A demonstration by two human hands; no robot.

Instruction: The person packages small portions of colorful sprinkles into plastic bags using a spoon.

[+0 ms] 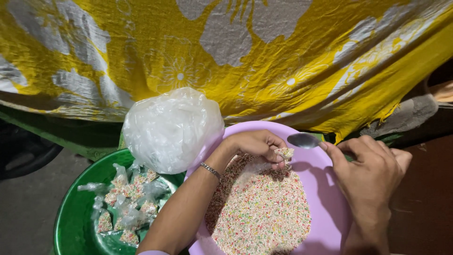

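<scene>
My left hand (257, 145) reaches over a pink basin (330, 198) and pinches a small clear plastic bag (269, 163) partly filled with tiny multicoloured sprinkles. A heap of the same sprinkles (262, 212) fills the basin below it. My right hand (370, 172) grips a metal spoon (304, 140) whose bowl hovers just above and right of the little bag's mouth. A thin bracelet circles my left wrist.
A green basin (71, 222) at the left holds several small tied packets of sprinkles (127, 200). A bunch of clear plastic bags (172, 127) rests between the two basins. A yellow and grey flowered cloth (226, 52) hangs across the back.
</scene>
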